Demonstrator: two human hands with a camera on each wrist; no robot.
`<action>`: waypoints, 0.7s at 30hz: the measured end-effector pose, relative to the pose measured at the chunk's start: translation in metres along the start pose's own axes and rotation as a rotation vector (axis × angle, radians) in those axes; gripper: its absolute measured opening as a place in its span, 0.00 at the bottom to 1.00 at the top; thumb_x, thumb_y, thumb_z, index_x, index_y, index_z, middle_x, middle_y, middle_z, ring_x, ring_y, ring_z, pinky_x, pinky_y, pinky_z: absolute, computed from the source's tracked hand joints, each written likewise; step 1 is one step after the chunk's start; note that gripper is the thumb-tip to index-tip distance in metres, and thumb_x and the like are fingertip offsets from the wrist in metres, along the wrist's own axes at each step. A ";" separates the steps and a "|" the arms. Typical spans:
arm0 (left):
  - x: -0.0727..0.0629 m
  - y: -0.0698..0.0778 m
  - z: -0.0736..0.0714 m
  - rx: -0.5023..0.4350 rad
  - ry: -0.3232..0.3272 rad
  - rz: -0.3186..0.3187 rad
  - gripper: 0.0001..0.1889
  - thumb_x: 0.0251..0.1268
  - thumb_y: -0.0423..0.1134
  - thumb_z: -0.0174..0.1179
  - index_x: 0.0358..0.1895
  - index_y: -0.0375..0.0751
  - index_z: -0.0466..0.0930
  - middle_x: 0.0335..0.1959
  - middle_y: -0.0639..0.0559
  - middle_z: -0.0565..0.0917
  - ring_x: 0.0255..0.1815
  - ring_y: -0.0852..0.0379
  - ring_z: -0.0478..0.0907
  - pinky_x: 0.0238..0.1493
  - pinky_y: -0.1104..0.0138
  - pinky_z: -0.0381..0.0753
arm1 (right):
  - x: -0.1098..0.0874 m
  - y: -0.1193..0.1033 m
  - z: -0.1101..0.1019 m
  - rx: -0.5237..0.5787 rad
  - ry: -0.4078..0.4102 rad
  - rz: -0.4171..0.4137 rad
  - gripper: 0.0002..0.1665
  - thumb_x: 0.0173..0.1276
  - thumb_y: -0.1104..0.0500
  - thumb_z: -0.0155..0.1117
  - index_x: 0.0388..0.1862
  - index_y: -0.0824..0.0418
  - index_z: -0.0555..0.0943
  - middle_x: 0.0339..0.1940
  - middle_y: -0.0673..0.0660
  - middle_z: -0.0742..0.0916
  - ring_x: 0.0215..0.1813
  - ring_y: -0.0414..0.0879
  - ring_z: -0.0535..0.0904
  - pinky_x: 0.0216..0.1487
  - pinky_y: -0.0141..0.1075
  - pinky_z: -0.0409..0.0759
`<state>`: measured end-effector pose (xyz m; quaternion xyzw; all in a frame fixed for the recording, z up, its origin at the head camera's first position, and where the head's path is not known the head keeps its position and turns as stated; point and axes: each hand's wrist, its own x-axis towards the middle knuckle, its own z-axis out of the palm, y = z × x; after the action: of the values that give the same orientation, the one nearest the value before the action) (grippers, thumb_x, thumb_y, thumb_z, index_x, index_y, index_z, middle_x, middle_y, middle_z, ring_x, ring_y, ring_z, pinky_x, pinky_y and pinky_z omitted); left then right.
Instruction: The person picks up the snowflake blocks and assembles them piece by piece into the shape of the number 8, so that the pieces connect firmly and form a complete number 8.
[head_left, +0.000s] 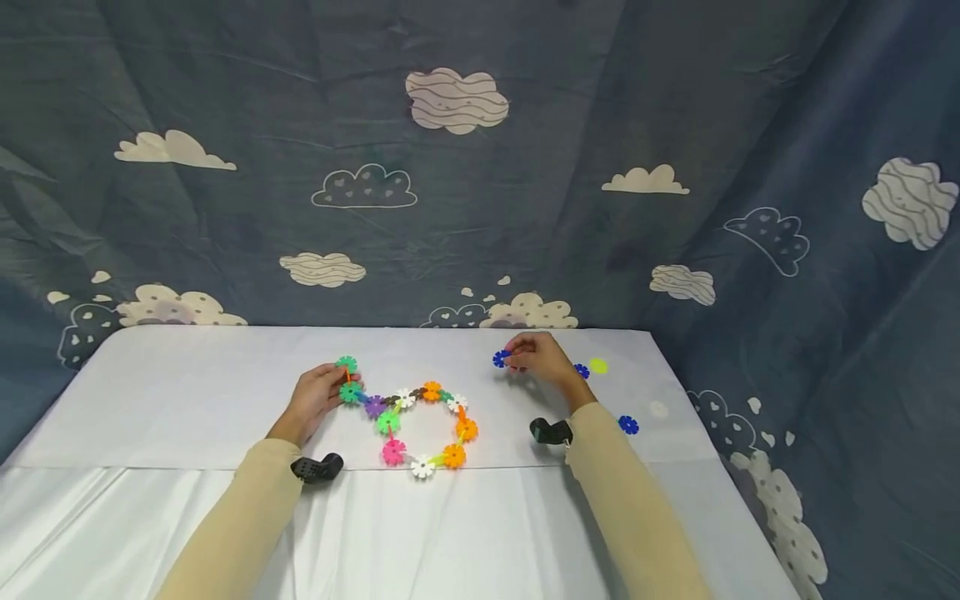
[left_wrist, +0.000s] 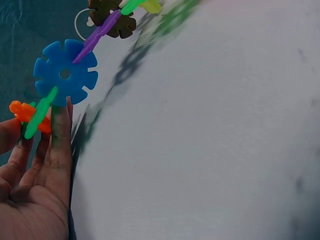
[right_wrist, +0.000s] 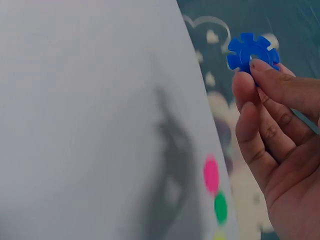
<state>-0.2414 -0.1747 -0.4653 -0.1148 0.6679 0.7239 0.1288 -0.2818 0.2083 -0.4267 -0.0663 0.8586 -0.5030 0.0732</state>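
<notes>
A chain of colourful notched plastic discs, slotted into one another, lies on the white table; part of it forms a ring with a pink disc (head_left: 393,452) and an orange disc (head_left: 467,430). At the chain's left end, my left hand (head_left: 309,402) grips the linked pieces by a green disc (head_left: 349,392). The left wrist view shows an orange piece (left_wrist: 21,111) between thumb and fingers, joined to a green disc and a larger-looking blue disc (left_wrist: 75,82). Raised to the right of the ring, my right hand (head_left: 542,357) pinches a single blue notched disc (right_wrist: 245,47) between thumb and forefinger.
Loose discs lie right of the right arm: a blue one (head_left: 628,425), another blue one (head_left: 582,371), a yellow one (head_left: 598,365) and a whitish one (head_left: 658,409). A dark curtain (head_left: 525,250) with cloud prints hangs behind the table. Dark devices sit on both wrists.
</notes>
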 end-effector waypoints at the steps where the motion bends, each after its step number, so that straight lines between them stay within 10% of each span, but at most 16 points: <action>1: 0.001 0.000 0.000 -0.003 0.000 0.002 0.21 0.78 0.43 0.44 0.64 0.32 0.63 0.40 0.57 0.83 0.41 0.67 0.79 0.44 0.73 0.80 | 0.007 -0.005 0.007 0.015 -0.015 -0.017 0.07 0.63 0.69 0.66 0.40 0.70 0.80 0.29 0.59 0.85 0.29 0.45 0.81 0.37 0.41 0.83; 21: 0.007 -0.001 0.001 -0.013 0.055 -0.011 0.16 0.78 0.40 0.44 0.58 0.33 0.69 0.40 0.53 0.84 0.39 0.64 0.80 0.41 0.72 0.81 | 0.081 -0.090 0.151 0.061 -0.231 -0.149 0.07 0.58 0.79 0.64 0.36 0.75 0.81 0.32 0.66 0.85 0.26 0.43 0.81 0.35 0.40 0.85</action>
<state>-0.2475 -0.1737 -0.4690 -0.1391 0.6659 0.7241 0.1138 -0.3282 0.0206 -0.4256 -0.1851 0.8216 -0.5217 0.1363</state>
